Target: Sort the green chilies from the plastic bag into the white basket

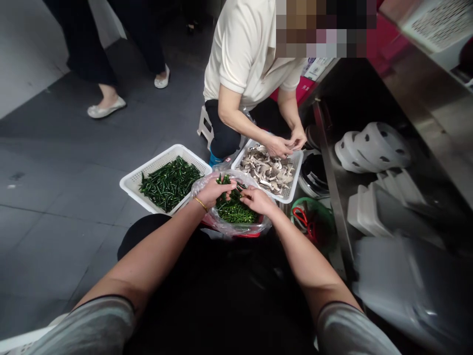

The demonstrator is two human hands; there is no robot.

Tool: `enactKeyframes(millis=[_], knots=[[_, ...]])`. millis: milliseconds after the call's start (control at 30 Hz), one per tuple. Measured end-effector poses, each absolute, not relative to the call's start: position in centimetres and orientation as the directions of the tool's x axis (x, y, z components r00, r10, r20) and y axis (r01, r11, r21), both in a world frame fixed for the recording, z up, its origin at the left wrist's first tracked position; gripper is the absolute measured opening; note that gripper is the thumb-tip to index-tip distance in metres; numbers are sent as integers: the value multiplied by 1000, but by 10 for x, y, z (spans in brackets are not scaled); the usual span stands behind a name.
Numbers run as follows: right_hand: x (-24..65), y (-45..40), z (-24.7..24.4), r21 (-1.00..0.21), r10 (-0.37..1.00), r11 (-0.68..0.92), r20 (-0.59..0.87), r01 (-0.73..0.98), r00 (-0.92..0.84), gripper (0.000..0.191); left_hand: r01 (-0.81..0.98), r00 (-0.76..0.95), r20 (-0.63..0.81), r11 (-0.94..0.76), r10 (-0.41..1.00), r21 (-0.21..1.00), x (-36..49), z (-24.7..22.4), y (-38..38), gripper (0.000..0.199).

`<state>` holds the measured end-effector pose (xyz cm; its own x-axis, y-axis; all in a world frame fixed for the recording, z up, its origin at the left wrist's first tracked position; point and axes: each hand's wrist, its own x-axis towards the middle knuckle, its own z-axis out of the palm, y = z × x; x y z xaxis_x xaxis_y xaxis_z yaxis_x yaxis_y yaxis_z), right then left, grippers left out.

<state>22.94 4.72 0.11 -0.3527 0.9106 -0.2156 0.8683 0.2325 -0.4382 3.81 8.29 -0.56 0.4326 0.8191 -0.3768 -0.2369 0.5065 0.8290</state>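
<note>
My left hand [215, 191], with a yellow band at the wrist, is closed around several green chili peppers [223, 180] above a clear plastic bag [212, 222]. Close beside it, my right hand [254, 198] pinches at a dark green pepper [240, 187] between the two hands. Inside the bag lies a heap of thin green stems or peppers [236, 212], and a red rim shows beneath it. To the left, a white perforated basket [131, 187] holds a pile of dark green chili peppers [170, 182].
Across from me a seated person [240, 54] works over a white basket [295, 185] of sliced mushrooms [268, 170]. Another person's shoes [107, 108] are at upper left. On the right are a metal shelf with white containers [373, 148], a green basin [321, 222] and a grey bin [391, 281].
</note>
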Motion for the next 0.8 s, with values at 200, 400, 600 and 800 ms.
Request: enactKeyframes(millis=[200,400,600,800], knots=[[228,47,-3,-394,894,297,-205,870,-398,17,-301,393,-393,520,831,799,42,-13,82,33],[228,48,1,-458,876,398,-68,795,-478,26,-306,318,-401,494,859,814,42,-10,85,30],[219,50,13,-20,866,114,-487,993,-109,30,-130,225,-62,93,972,987,47,7,75,18],[207,42,3,-125,905,185,-364,975,-218,38,-364,363,-407,530,838,766,29,15,92,19]])
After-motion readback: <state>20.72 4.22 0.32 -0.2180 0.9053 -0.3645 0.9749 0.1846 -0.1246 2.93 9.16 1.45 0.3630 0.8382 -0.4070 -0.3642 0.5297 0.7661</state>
